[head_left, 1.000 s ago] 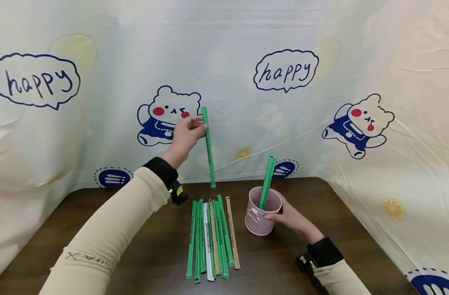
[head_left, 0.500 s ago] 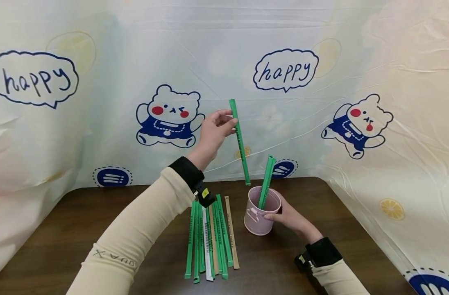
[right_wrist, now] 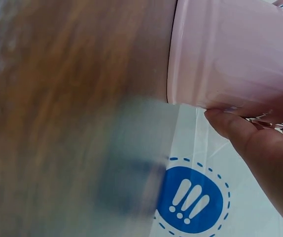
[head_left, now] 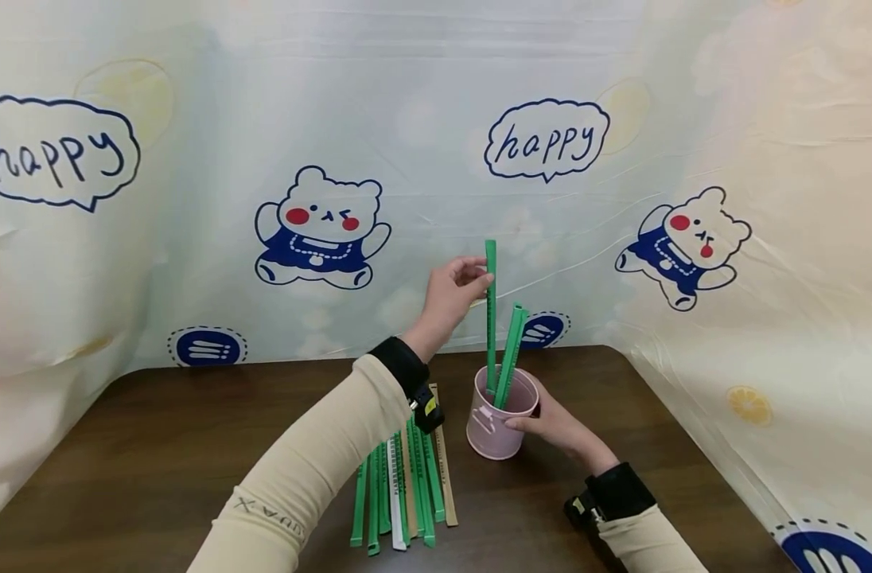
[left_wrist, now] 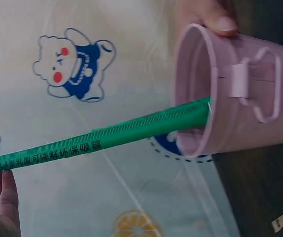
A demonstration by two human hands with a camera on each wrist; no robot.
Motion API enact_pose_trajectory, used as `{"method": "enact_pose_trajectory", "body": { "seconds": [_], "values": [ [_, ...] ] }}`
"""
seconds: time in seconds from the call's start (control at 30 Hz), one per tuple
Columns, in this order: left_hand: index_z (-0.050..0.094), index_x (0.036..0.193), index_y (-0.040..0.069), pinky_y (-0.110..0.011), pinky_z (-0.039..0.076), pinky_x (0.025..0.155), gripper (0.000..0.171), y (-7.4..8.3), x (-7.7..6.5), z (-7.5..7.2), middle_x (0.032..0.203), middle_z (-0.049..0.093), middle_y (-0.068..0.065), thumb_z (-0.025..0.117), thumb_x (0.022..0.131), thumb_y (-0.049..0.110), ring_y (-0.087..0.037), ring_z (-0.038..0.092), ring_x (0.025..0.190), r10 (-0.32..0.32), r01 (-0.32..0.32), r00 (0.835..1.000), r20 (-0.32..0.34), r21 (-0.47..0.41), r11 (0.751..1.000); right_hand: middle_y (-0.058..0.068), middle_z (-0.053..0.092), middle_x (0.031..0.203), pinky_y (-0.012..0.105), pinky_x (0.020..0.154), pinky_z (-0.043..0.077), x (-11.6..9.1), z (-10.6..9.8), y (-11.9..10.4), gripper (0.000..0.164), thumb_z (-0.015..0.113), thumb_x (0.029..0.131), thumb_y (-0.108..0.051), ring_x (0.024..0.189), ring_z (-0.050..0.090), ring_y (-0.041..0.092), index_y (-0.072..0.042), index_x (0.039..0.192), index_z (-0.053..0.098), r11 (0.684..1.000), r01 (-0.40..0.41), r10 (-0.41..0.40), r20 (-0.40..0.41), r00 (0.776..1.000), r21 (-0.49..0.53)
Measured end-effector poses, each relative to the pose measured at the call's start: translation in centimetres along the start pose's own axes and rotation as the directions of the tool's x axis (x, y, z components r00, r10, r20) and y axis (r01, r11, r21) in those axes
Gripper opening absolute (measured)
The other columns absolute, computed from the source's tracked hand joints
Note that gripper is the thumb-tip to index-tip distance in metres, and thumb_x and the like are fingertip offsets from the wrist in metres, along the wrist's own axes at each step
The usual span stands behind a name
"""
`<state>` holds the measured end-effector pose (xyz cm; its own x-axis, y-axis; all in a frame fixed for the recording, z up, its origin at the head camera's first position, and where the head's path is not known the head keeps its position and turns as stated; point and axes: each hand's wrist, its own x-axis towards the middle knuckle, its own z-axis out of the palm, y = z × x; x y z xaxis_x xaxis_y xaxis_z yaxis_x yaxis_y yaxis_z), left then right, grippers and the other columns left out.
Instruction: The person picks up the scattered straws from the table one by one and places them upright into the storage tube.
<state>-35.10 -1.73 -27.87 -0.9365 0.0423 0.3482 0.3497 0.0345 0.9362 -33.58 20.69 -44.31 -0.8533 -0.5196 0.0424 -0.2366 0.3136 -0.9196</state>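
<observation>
Near its upper end, a green paper-wrapped straw (head_left: 491, 318) is pinched by my left hand (head_left: 450, 301). It stands nearly upright, its lower end inside the mouth of a small pink bucket (head_left: 488, 434). Printed characters run along the wrapper (left_wrist: 48, 155) in the left wrist view. Other green wrapped straws (head_left: 510, 358) lean in the bucket, their tops above the rim. My right hand (head_left: 561, 418) grips the bucket from the right, thumb at the front near the rim. In the right wrist view, fingers (right_wrist: 230, 126) lie along the bucket's side (right_wrist: 230, 59).
Left of the bucket, several wrapped straws lie side by side on the dark wooden table (head_left: 192, 461): green ones (head_left: 374, 509), a white one (head_left: 396, 509) and brown ones (head_left: 445, 477). My left forearm partly covers them. A printed cloth backdrop (head_left: 436, 119) hangs behind the table.
My left hand has carried the green straw rightward from over the table, then lowered it into the bucket's mouth. The right hand keeps its grip on the bucket.
</observation>
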Motion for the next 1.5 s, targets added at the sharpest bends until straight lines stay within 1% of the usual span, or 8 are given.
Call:
{"method": "enact_pose_trajectory", "body": {
  "seconds": [0.13,0.23,0.4,0.6,0.77,1.13,1.33,1.5],
  "values": [
    [0.064,0.125,0.003,-0.033,0.06,0.087,0.03,-2.1,-0.6,0.5,0.105,0.067,-0.017,0.065,0.095,0.01,-0.02,0.066,0.092,-0.004,0.003,1.0,0.017,0.056,0.998,0.019,0.035,0.153,0.057,0.114,0.035,0.1,0.4,0.2,0.089,0.074,0.088,-0.025,0.139,0.037,0.037,-0.013,0.155,0.017,1.0,-0.022,0.022,0.015,1.0,0.005],
    [0.065,0.124,0.002,-0.032,0.06,0.085,0.03,-3.3,-0.8,0.8,0.105,0.067,-0.019,0.065,0.095,0.009,-0.021,0.066,0.092,-0.002,0.0,1.0,0.025,0.067,0.998,0.018,0.035,0.153,0.058,0.114,0.035,0.1,0.4,0.1,0.089,0.074,0.088,-0.027,0.138,0.037,0.037,-0.014,0.155,0.017,0.999,-0.033,0.033,0.015,0.999,0.004],
    [0.065,0.123,0.003,-0.031,0.06,0.083,0.029,-4.6,-1.1,1.2,0.104,0.067,-0.019,0.065,0.095,0.009,-0.02,0.066,0.09,0.004,-0.006,1.0,0.031,0.083,0.997,0.018,0.034,0.153,0.058,0.114,0.036,0.2,0.2,-0.1,0.09,0.074,0.088,-0.027,0.138,0.037,0.037,-0.014,0.155,0.016,1.0,-0.022,0.022,0.011,1.0,0.011],
    [0.066,0.123,0.002,-0.036,0.06,0.085,0.029,-6.3,-1.4,1.8,0.105,0.069,-0.02,0.064,0.095,0.009,-0.022,0.067,0.09,-0.014,0.006,0.998,0.068,0.113,0.994,0.02,0.034,0.153,0.057,0.114,0.036,0.1,0.0,0.0,0.09,0.074,0.088,-0.025,0.138,0.037,0.038,-0.011,0.155,0.015,1.0,-0.013,0.013,0.001,1.0,0.01],
    [0.066,0.121,0.0,-0.034,0.06,0.081,0.028,-7.5,-1.4,2.0,0.104,0.069,-0.02,0.065,0.094,0.008,-0.025,0.067,0.09,-0.021,0.011,0.998,0.059,0.155,0.988,0.019,0.033,0.154,0.059,0.114,0.035,0.1,0.1,0.0,0.09,0.074,0.089,-0.027,0.139,0.037,0.038,-0.013,0.156,0.015,1.0,-0.027,0.027,-0.003,1.0,0.008],
    [0.064,0.124,0.001,-0.026,0.057,0.073,0.031,-8.8,-1.4,2.2,0.105,0.069,-0.02,0.064,0.093,0.006,-0.026,0.068,0.089,-0.057,0.041,0.996,0.069,0.21,0.977,0.02,0.034,0.153,0.05,0.112,0.036,0.2,0.1,0.1,0.089,0.074,0.088,-0.024,0.138,0.037,0.037,-0.011,0.155,0.017,1.0,0.012,-0.012,0.001,1.0,0.014],
    [0.063,0.125,0.002,-0.029,0.056,0.077,0.033,-8.9,-1.7,2.3,0.106,0.068,-0.019,0.065,0.092,0.005,-0.029,0.066,0.096,-0.077,0.06,0.995,0.065,0.222,0.973,0.021,0.034,0.153,0.044,0.111,0.038,0.3,0.1,0.1,0.089,0.074,0.088,-0.023,0.138,0.037,0.038,-0.01,0.155,0.017,0.999,0.028,-0.027,-0.006,1.0,0.017],
    [0.062,0.128,0.002,-0.034,0.057,0.083,0.036,-8.9,-2.0,2.2,0.108,0.068,-0.02,0.065,0.092,0.005,-0.031,0.066,0.101,-0.081,0.058,0.993,0.088,0.24,0.969,0.023,0.035,0.151,0.034,0.106,0.041,0.3,0.1,0.2,0.088,0.074,0.088,-0.019,0.135,0.04,0.034,-0.007,0.155,0.018,0.999,0.051,-0.051,-0.007,0.999,0.016]
  ]
}}
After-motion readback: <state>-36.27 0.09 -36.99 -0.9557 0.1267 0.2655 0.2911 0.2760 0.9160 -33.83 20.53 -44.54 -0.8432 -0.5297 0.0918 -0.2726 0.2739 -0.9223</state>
